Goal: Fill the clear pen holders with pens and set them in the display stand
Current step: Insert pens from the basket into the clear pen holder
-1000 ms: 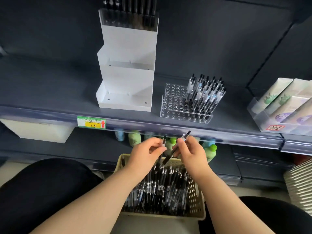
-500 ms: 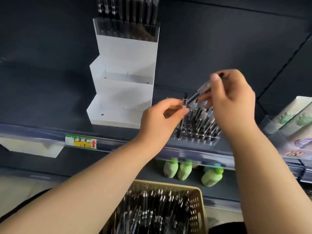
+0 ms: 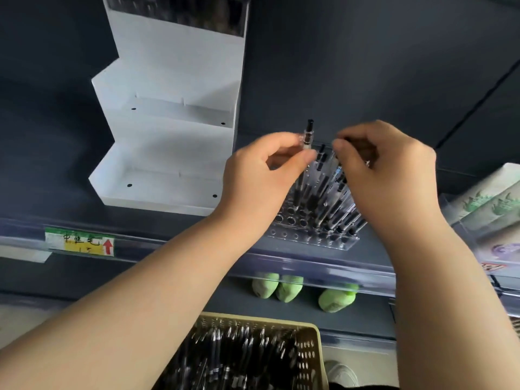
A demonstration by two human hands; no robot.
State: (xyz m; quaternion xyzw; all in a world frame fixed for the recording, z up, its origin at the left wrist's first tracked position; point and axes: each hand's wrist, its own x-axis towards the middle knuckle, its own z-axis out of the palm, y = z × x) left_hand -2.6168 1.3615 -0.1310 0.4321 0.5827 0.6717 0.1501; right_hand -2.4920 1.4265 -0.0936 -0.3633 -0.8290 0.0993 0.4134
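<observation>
Both hands have drawn closer together over the pens since half a second ago, the right hand (image 3: 385, 175) having come down from higher up. Nearest, a tan basket (image 3: 315, 350) holds a heap of loose pens (image 3: 239, 356). Beyond it, green items (image 3: 277, 285) stand on the lower shelf. Above them, the left hand (image 3: 261, 178) has its grip clamped on one pen (image 3: 308, 136), pinched between thumb and forefinger, upright, its lower end reaching down toward the clear pen holder (image 3: 312, 237). The right hand sits just beside it, fingers curled over the tops of the standing pens (image 3: 332, 192); whether its grip has closed on one I cannot tell. That holder rests on the upper shelf (image 3: 56, 198), pens filling its right part, open holes showing at its left and front. Farther left stands the white stepped display stand (image 3: 168, 153), with dark pens blurred in its top tier.
</observation>
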